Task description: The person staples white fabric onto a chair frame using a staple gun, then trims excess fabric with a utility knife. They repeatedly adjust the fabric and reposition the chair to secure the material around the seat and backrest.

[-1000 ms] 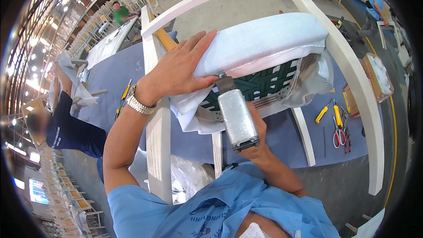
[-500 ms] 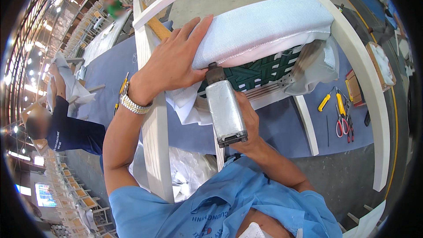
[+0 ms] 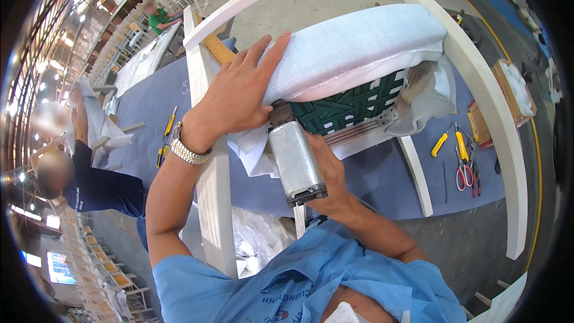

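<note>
1. Blue-grey table [image 3: 382, 173] underneath everything, with the pale wooden chair frame [image 3: 499, 119] on top. Frame looks stiff and a bit awkward to turn; bare rails are probably the best hold.
2. Padded seat [image 3: 359, 48], inside that frame, green webbing [image 3: 347, 107] showing. Should be squishy on the outside, firm beneath. Grab the padded rim, not the loose cloth, which would likely slip or bunch.
3. Left hand [image 3: 239, 87] grips the seat's left end, fingers stretched over the cover, thumb by the lower edge, close to the gun's nose. Can't tell if they touch.
4. Right hand [image 3: 326, 167] looks wrapped round the staple gun [image 3: 297, 155], though the body hides most fingers. Gun's probably dense and smooth-sided, so handle it by the grip, imo.
5. Wristwatch [image 3: 190, 153] on the left wrist.
</note>
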A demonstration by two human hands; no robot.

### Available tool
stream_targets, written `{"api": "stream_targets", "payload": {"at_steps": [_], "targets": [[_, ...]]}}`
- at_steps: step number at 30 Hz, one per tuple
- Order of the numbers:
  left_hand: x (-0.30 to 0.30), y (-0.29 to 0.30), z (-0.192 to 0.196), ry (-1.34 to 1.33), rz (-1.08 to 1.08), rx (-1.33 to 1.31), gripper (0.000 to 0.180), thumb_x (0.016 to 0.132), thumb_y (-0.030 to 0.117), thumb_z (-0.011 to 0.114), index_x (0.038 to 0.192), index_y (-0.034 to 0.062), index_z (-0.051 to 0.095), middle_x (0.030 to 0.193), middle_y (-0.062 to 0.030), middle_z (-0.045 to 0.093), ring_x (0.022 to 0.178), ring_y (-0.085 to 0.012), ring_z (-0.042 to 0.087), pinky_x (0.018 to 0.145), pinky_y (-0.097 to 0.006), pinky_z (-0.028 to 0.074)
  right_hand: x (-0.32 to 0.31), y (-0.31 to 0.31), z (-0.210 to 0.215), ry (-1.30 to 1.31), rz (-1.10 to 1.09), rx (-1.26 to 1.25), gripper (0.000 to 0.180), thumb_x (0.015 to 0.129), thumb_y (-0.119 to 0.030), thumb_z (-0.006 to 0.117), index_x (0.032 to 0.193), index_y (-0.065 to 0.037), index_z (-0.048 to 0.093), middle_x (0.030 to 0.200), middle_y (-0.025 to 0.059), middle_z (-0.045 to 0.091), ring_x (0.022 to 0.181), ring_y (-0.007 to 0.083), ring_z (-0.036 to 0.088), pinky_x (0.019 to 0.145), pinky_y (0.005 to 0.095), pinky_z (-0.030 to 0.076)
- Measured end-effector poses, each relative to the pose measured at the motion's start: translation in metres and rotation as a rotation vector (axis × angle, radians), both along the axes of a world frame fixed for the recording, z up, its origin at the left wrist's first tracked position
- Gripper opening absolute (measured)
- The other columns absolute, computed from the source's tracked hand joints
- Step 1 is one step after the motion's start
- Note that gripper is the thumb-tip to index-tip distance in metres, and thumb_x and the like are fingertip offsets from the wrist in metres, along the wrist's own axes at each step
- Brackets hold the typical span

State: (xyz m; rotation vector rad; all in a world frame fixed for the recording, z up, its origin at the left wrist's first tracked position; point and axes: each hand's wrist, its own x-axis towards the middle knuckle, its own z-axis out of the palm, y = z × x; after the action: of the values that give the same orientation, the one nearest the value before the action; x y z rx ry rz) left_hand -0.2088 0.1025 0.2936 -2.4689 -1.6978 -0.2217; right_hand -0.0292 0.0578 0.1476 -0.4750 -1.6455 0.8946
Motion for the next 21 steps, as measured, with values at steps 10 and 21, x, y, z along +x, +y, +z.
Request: {"api": "stream_targets", "payload": {"at_steps": [10, 21], "targets": [[-0.03, -0.014, 0.027, -0.368, -0.309, 0.0, 0.094, 0.083, 0.043, 0.079, 0.157, 0.0105, 0.03, 0.159, -0.0203, 0.034, 0.148, -0.0352, 0.032, 0.12, -0.046, 0.028, 0.025, 0.007, -0.025, 0.109, -0.154, 0.019, 0.039, 0.076, 0.001, 0.074, 0.112, 0.008, 0.063, 0.109, 0.0219, 0.064, 0.095, 0.0364, 0.065, 0.084, 0.0403, 0.052], [-0.052, 0.025, 0.006, -0.348, -0.007, -0.344, 0.088, 0.093, 0.068, 0.052, 0.156, 0.0093, 0.033, 0.15, -0.0267, 0.045, 0.139, -0.0401, 0.044, 0.115, -0.045, 0.035, 0.028, -0.007, -0.037, 0.069, 0.062, -0.287, 0.038, 0.081, 0.0, 0.072, 0.116, 0.008, 0.061, 0.106, 0.0158, 0.064, 0.094, 0.0226, 0.066, 0.084, 0.0333, 0.052]]}}
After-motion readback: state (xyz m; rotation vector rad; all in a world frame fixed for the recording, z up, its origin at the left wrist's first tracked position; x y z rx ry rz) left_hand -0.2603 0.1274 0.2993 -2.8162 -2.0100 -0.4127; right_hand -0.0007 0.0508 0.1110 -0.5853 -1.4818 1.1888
